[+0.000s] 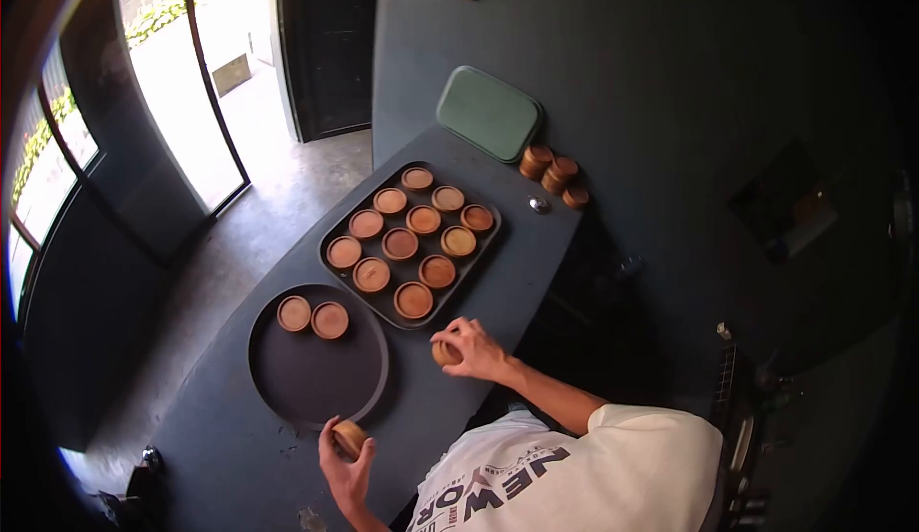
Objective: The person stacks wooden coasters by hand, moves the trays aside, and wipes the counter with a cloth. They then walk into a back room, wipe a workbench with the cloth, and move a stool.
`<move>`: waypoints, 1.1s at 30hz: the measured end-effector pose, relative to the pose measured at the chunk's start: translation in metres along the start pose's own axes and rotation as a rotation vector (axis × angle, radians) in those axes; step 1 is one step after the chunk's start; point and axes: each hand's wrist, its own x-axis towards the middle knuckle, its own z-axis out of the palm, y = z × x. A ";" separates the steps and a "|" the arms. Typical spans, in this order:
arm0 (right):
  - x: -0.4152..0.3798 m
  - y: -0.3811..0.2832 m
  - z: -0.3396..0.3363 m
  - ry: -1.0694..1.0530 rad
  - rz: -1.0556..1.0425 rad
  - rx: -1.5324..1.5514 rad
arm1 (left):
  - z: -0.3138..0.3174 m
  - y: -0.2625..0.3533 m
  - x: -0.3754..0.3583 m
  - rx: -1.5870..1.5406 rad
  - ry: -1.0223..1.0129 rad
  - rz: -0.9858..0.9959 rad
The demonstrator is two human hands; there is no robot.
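In my left hand [347,470], a round wooden coaster [350,437] is gripped between thumb and fingers, tilted, just off the near rim of the round dark tray [319,419]. My right hand [471,348] has its fingers curled round another wooden coaster [442,353], held near the corner of the rectangular dark tray [421,323]. Two coasters, one of them the rimmed coaster [330,320], lie side by side on the round tray. Rows of several similar coasters fill the rectangular tray, the nearest coaster [414,299] among them.
Stacked wooden coasters [536,160] stand at the table's far end against the dark wall. A green tray [490,114] leans there too, with a small shiny metal object [538,205] nearby. Glass doors [158,82] stand beyond the table [244,451] on the left.
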 end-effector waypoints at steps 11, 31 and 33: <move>-0.005 0.327 -0.180 0.559 0.362 0.015 | 0.185 0.147 0.061 0.613 -0.310 0.399; 0.113 0.508 -0.246 0.857 0.314 -0.027 | 0.451 0.198 0.081 0.686 -0.336 0.123; 0.115 0.509 -0.249 0.908 0.276 0.055 | 0.458 0.197 0.086 0.701 -0.322 0.126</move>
